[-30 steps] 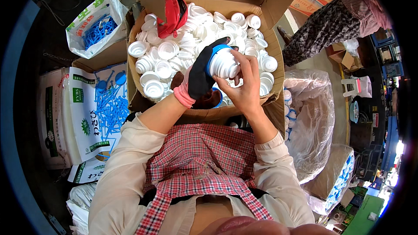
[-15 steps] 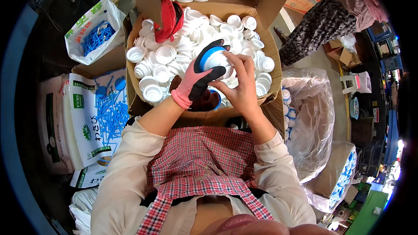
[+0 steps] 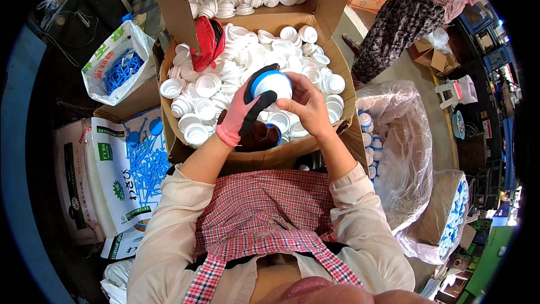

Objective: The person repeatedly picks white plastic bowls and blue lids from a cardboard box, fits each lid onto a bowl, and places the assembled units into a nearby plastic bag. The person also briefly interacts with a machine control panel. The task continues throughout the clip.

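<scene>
Between my two hands is a round white plastic piece with a blue rim, its white face turned up. My left hand, in a pink and black glove, is closed around its left side. The bare right hand grips the right side, thumb at the lower edge and fingers curled behind. Both hands are above a cardboard box full of loose white plastic caps. Just below my left hand, at the box's near side, lies a dark brown thing beside a blue rim, partly hidden.
A red pouch rests at the box's far left. Blue plastic sticks lie at left, with more in a white bag. Clear plastic bags with blue-and-white pieces stand at right. Another person stands at far right.
The blue-rimmed piece has tilted so its white face shows more fully. My right fingers have moved from its upper face to around its right side. The whole view has shifted slightly.
</scene>
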### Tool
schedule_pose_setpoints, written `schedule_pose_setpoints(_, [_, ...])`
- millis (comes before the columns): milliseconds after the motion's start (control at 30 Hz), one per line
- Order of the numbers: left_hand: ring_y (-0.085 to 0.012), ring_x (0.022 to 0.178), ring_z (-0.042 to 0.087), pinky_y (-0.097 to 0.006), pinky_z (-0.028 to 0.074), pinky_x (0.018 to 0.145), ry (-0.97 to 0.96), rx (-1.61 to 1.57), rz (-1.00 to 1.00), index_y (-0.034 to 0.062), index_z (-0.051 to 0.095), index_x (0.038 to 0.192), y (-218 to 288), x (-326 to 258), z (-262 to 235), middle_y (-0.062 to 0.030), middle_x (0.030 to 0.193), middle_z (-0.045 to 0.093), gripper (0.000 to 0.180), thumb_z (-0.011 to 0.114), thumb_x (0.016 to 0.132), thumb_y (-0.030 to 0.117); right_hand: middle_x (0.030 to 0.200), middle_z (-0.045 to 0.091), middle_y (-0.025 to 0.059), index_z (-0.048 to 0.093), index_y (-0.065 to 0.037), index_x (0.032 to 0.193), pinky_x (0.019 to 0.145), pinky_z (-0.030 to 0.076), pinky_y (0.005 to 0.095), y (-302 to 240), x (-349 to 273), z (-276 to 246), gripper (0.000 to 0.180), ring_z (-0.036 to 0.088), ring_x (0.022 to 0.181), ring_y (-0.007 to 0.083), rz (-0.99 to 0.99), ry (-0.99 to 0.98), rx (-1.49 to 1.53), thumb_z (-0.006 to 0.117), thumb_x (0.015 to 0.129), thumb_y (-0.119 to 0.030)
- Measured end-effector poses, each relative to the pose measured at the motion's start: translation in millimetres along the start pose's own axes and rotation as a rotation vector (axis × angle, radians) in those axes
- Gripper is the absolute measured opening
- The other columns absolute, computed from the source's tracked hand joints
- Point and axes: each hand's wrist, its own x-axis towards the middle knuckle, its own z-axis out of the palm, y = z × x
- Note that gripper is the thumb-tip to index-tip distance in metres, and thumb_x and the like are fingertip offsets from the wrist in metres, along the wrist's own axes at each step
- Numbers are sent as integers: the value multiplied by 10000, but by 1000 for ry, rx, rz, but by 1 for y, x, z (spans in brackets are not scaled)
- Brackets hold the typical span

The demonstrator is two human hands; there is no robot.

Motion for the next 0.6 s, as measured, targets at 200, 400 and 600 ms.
schedule_pose_setpoints(200, [-134, 840, 576, -274, 479, 765, 153, 398, -26, -38, 565, 1081, -21, 3, -10, -73, 950, 618, 259, 616, 888, 127, 1147, 557, 148, 417, 38, 1286, 872, 493, 340, 29, 8, -13, 701, 570, 1040, 216, -31, 30, -72, 801, 746, -191])
schedule_pose_setpoints(400, [-158, 859, 623, -300, 510, 751, 155, 231, -116, -42, 558, 1132, -11, 2, -11, -79, 983, 636, 280, 561, 922, 143, 1125, 573, 150, 408, 19, 1300, 837, 479, 325, 29, 12, -7, 702, 573, 1008, 219, -37, 57, -217, 768, 783, -290])
schedule_pose_setpoints(600, [-248, 945, 637, -353, 554, 807, 67, -60, -152, -35, 557, 1104, 2, 13, 0, -142, 1091, 590, 245, 515, 932, 134, 1122, 599, 129, 442, 15, 1322, 851, 472, 321, 10, 12, -17, 682, 569, 1016, 183, 4, 81, -20, 765, 782, -251])
